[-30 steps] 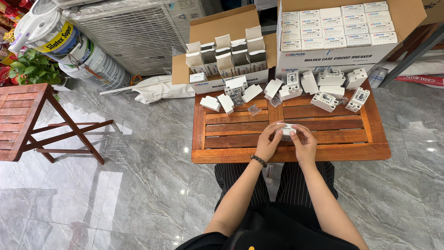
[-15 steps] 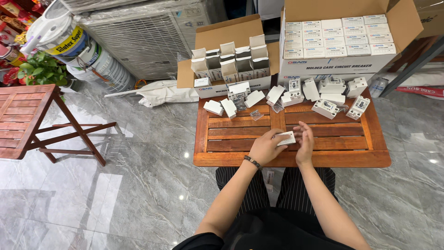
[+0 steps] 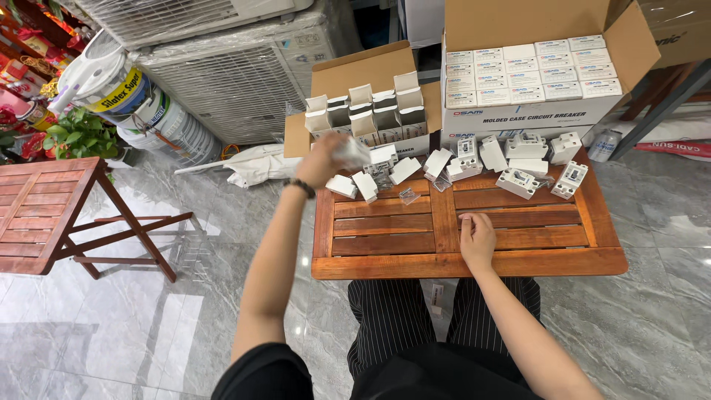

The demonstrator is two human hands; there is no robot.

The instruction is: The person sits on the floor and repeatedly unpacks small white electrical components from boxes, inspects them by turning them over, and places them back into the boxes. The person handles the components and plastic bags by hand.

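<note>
At the table's [image 3: 385, 244] far-left corner, eleven o'clock from the seated person: left hand [image 3: 324, 159] raised, closed around a small white box [image 3: 352, 152], blurred, long axis unclear. Open carton [image 3: 370, 111] of upright sleeves just beyond, at twelve. Right hand [image 3: 476, 238] loosely curled, empty, resting on the near slats, well apart.

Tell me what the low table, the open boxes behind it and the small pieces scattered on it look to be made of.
Low table: wood, reddish-brown with a light sheen; slatted boards with visible grain.
Open boxes: corrugated cardboard, matte tan, with folded flaps.
Small pieces: probably moulded plastic, white and smooth, with hard edges.
The item in the left hand is white, but too blurred to judge.
</note>
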